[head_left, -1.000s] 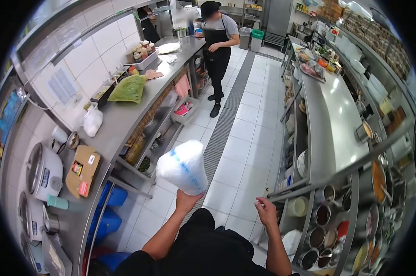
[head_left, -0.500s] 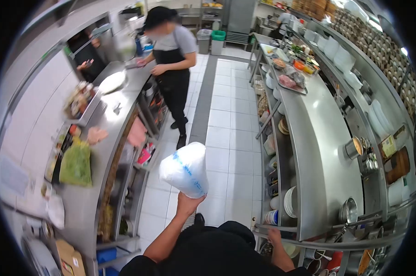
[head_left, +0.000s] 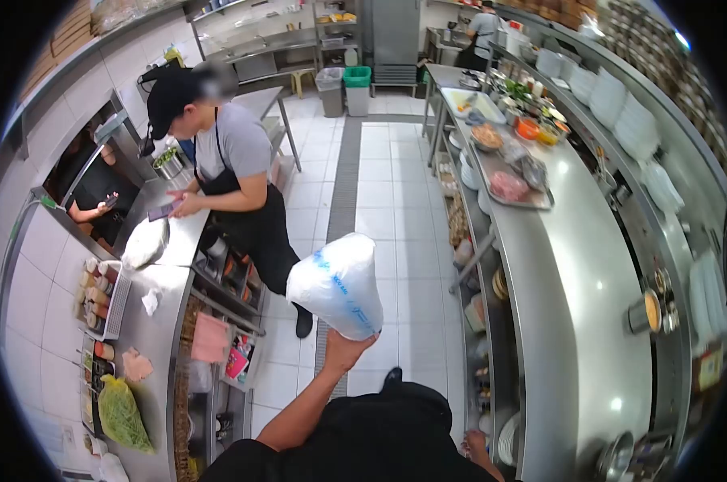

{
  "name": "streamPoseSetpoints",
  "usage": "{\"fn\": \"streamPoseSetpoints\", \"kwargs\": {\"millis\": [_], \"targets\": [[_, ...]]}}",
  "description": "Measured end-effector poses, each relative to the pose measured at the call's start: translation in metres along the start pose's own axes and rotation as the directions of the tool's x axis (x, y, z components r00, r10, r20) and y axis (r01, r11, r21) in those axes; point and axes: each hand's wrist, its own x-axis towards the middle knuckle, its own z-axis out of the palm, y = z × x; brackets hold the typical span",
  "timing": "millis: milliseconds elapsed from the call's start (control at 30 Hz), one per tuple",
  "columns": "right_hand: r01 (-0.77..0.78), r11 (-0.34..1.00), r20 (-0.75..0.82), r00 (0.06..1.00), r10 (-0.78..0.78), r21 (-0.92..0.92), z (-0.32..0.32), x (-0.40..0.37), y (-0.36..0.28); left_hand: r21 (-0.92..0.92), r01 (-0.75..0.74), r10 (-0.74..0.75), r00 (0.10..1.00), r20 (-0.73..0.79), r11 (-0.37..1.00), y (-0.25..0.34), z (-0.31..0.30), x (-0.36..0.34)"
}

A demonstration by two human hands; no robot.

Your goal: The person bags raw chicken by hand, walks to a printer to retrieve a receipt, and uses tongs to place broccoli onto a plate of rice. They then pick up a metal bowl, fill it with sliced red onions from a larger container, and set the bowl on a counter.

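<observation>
While left fingers [head_left: 367,343] clasp a white bag [head_left: 339,287] from below, right fingers [head_left: 469,442] hang low; spread unclear

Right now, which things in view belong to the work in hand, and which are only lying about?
In use:
- white package with blue lettering
- left hand, gripping its lower end

Lying about, judging by this view:
- green bag, left counter
- metal pot, right counter

The blue print on the white plastic bag [head_left: 338,281] is too blurred to read; its contents cannot be made out. The bag hides some fingers of the left hand [head_left: 349,352]. Whether the right hand [head_left: 477,444] holds anything is unclear. The steel pan [head_left: 616,458] by the right counter's [head_left: 576,337] near end is cut off below.
</observation>
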Motion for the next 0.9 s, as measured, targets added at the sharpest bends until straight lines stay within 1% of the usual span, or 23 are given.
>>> {"fn": "streamPoseSetpoints", "kwargs": {"millis": [33, 67, 100, 133, 167, 233, 300, 367, 400, 433, 500, 533, 567, 600, 633, 700, 767, 833, 900], "targets": [[0.059, 0.992, -0.028, 0.998, -0.062, -0.110, 0.009, 0.011, -0.048, 0.018, -0.011, 0.012, 1.000, -0.014, 1.000, 0.010, 0.005, 0.022], [0.118, 0.987, -0.032, 0.992, -0.122, -0.108, 0.018, 0.026, -0.101, 0.018, 0.023, -0.022, 0.999, -0.033, 1.000, 0.018, 0.008, 0.044], [0.247, 0.964, 0.057, 0.969, -0.242, -0.104, 0.027, 0.053, -0.150, 0.011, 0.034, -0.034, 0.998, -0.058, 0.999, 0.015, 0.010, 0.066], [0.374, 0.923, 0.147, 0.921, -0.360, -0.087, 0.040, 0.079, -0.206, 0.009, 0.031, -0.030, 0.997, -0.068, 0.999, 0.011, 0.011, 0.091], [0.384, 0.921, 0.120, 0.919, -0.375, -0.062, 0.059, 0.103, -0.261, 0.010, 0.023, -0.022, 0.997, -0.076, 1.000, 0.006, 0.013, 0.118], [0.508, 0.851, 0.076, 0.861, -0.503, -0.128, 0.101, 0.119, -0.384, 0.015, 0.025, -0.023, 0.992, -0.122, 1.000, 0.011, 0.016, 0.173], [0.588, 0.804, 0.159, 0.805, -0.572, -0.086, 0.138, 0.134, -0.487, 0.027, 0.032, -0.028, 0.988, -0.155, 0.999, 0.002, 0.017, 0.228], [0.581, 0.811, 0.159, 0.810, -0.565, -0.077, 0.175, 0.127, -0.572, -0.006, 0.128, -0.128, 0.982, -0.142, 0.992, -0.025, 0.015, 0.293], [0.572, 0.817, 0.152, 0.816, -0.558, -0.069, 0.194, 0.129, -0.605, -0.047, 0.082, -0.089, 0.981, -0.174, 0.996, -0.033, 0.015, 0.326], [0.577, 0.813, 0.162, 0.812, -0.561, -0.080, 0.210, 0.142, -0.625, -0.053, 0.085, -0.094, 0.978, -0.189, 0.995, -0.043, 0.014, 0.358], [0.616, 0.776, 0.242, 0.780, -0.578, -0.133, 0.228, 0.177, -0.654, -0.092, 0.038, -0.059, 0.970, -0.236, 0.995, -0.055, 0.010, 0.432], [0.595, 0.787, 0.224, 0.799, -0.558, -0.162, 0.237, 0.186, -0.666, -0.117, 0.002, -0.031, 0.969, -0.246, 0.993, -0.057, 0.010, 0.472], [0.565, 0.801, 0.205, 0.823, -0.530, -0.196, 0.246, 0.188, -0.681, -0.130, 0.001, -0.037, 0.962, -0.270, 0.992, -0.054, 0.008, 0.510], [0.565, 0.796, 0.219, 0.823, -0.525, -0.217, 0.256, 0.187, -0.704, -0.111, -0.053, 0.022, 0.964, -0.266, 0.992, -0.047, 0.003, 0.549], [0.571, 0.791, 0.200, 0.820, -0.537, -0.218, 0.264, 0.184, -0.722, -0.087, -0.101, 0.076, 0.964, -0.254, 0.991, -0.043, 0.001, 0.583], [0.578, 0.789, 0.193, 0.815, -0.546, -0.210, 0.289, 0.181, -0.760, -0.151, -0.101, 0.054, 0.955, -0.290, 0.983, -0.046, 0.003, 0.658], [0.595, 0.796, 0.193, 0.799, -0.569, -0.115, 0.321, 0.180, -0.815, -0.149, -0.128, 0.071, 0.939, -0.337, 0.981, -0.031, -0.004, 0.725], [0.617, 0.773, 0.206, 0.784, -0.586, -0.147, 0.359, 0.169, -0.870, -0.163, -0.159, 0.083, 0.914, -0.398, 0.974, -0.020, -0.016, 0.787], [0.631, 0.765, 0.266, 0.765, -0.587, -0.130, 0.396, 0.173, -0.920, -0.124, -0.111, 0.037, 0.873, -0.487, 0.986, -0.019, -0.030, 0.842]]}}
